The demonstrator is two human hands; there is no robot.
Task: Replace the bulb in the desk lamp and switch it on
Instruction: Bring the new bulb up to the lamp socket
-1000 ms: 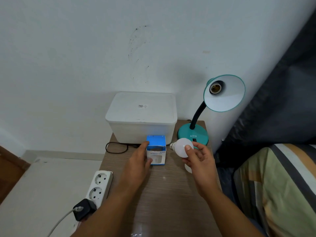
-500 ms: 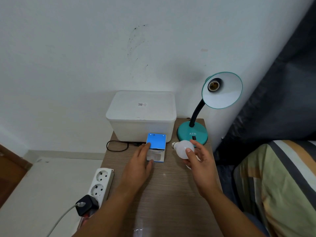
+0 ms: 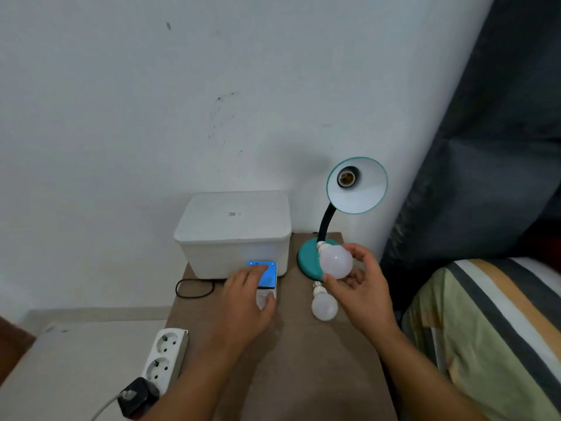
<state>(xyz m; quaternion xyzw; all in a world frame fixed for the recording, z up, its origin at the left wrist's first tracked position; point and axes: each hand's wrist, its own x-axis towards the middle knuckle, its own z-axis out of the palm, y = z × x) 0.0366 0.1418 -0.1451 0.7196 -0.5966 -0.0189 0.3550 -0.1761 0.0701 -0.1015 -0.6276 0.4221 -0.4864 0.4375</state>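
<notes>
A teal desk lamp (image 3: pixel 309 260) stands at the back right of the wooden table (image 3: pixel 303 360). Its shade (image 3: pixel 361 192) faces me and the socket (image 3: pixel 346 178) is bare. My right hand (image 3: pixel 359 287) holds a white bulb (image 3: pixel 335 261) in its fingertips, screw base pointing up-left, just in front of the lamp's base. A second white bulb (image 3: pixel 324 305) lies on the table below that hand. My left hand (image 3: pixel 246 302) rests on a blue and white bulb box (image 3: pixel 267 279) lying flat on the table.
A white lidded plastic bin (image 3: pixel 233 235) stands against the wall behind the box. A black cable (image 3: pixel 194 288) loops at the table's left edge. A white power strip (image 3: pixel 165 357) with a black plug (image 3: pixel 138 399) lies lower left. Striped bedding (image 3: pixel 485 338) borders the right.
My right hand has lifted the bulb up and right, uncovering the second bulb on the table. My left hand has tipped the blue box from upright to lying flat.
</notes>
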